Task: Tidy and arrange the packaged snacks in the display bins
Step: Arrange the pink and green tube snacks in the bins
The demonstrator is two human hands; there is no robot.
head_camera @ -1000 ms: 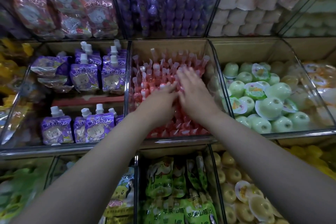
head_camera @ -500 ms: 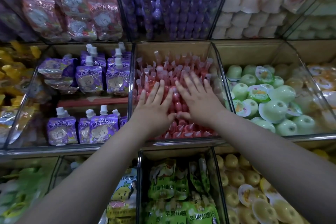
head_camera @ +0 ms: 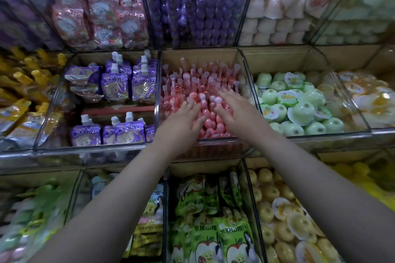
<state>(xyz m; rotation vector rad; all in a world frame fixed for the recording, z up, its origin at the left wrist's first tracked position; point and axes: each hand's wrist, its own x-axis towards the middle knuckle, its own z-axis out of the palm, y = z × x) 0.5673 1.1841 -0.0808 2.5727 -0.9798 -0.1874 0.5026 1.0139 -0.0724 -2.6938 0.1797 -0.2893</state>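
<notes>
Two flat palms, nothing gripped: my left hand [head_camera: 181,118] and right hand [head_camera: 236,111] rest on pink bottles [head_camera: 192,83] at 12 o'clock.

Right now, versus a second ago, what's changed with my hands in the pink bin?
The left hand and right hand, touching a second ago, have drawn apart, both flat on the pink jelly bottles. Nothing taken or let go. Purple pouches and green jelly cups stayed put.

both hands reach into the clear middle bin [head_camera: 248,74] of pink jelly tubes [head_camera: 198,85]. the left hand [head_camera: 183,119] and right hand [head_camera: 235,111] lie flat on the tubes, fingers straight, slightly apart. purple pouches [head_camera: 128,83] fill the left bin, green jelly cups [head_camera: 299,104] the right.
</notes>
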